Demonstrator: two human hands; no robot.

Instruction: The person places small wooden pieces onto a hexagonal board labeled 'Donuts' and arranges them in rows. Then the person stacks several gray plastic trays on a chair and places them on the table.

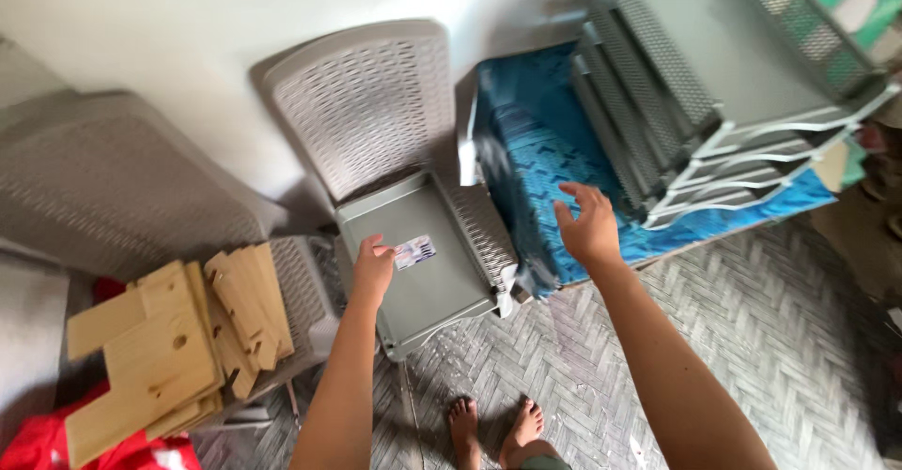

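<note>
Tray [413, 287] appeared matt grey metal with a glossy paper label [414, 251]; chair [366, 103] was perforated matt plastic; boards [178, 338] were pale raw wood; mat [554, 141] looked glossy blue.
</note>
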